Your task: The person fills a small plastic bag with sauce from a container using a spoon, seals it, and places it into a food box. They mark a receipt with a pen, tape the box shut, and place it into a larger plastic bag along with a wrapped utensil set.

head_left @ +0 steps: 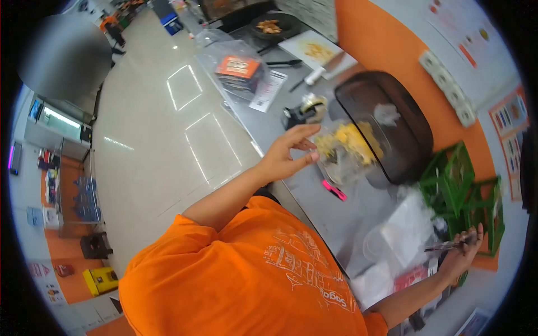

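My left hand (pixel 292 152) is at the near edge of a clear plastic food container (pixel 339 176), its thumb and fingers apart with nothing visible between them. Whether the fingertips touch the container's rim, I cannot tell. Bright yellow food (pixel 356 141) and paler pieces lie inside. Off to the right, over the green crates, my right hand (pixel 462 251) has its fingers closed on a thin, dark, shiny item (pixel 443 246) whose kind is unclear. A pink-handled cutter (pixel 334 190) lies beside the container. A tape dispenser (pixel 305 111) stands just beyond my left hand.
Behind the container is a dark, translucent-lidded bin (pixel 406 148). Green plastic crates (pixel 448 176) stand by the orange wall. White plastic bags (pixel 400 229) cover the counter's right part. Farther off are a cutting board (pixel 316 50), a knife (pixel 315 75), a pan (pixel 277 25) and bagged boxes (pixel 238 67).
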The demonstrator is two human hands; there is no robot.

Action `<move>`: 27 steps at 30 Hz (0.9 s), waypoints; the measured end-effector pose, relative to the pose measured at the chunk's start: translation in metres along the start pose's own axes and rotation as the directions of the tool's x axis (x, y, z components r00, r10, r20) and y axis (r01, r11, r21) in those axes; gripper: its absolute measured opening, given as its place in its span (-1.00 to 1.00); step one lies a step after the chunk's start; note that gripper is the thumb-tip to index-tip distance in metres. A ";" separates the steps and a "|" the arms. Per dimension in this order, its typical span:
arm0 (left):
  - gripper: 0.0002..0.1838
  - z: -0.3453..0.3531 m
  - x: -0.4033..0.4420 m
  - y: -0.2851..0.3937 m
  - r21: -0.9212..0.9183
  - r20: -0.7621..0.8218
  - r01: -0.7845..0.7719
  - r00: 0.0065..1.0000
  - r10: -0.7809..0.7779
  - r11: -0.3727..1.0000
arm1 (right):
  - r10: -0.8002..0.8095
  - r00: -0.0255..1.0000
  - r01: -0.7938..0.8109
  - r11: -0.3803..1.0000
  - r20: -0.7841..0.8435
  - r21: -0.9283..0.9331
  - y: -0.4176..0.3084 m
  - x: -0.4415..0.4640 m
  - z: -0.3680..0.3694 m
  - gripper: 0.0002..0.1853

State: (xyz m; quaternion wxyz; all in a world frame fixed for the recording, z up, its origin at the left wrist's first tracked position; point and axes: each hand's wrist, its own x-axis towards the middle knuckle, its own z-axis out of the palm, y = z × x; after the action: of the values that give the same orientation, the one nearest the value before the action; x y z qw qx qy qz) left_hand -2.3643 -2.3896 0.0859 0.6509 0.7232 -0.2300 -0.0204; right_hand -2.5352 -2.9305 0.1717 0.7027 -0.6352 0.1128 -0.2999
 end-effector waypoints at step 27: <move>-0.56 -0.522 0.147 -0.155 -0.156 -0.523 0.070 0.840 -0.143 0.985 | 0.109 0.403 0.485 0.817 0.909 -0.313 0.174 -0.023 0.930 -0.64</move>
State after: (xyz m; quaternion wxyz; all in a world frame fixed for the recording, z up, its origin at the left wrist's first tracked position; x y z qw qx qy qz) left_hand -2.0138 -1.9488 0.0574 0.7327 0.6680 0.0019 0.1299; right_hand -2.0032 -2.1474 0.1548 0.4027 -0.8708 -0.2777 0.0497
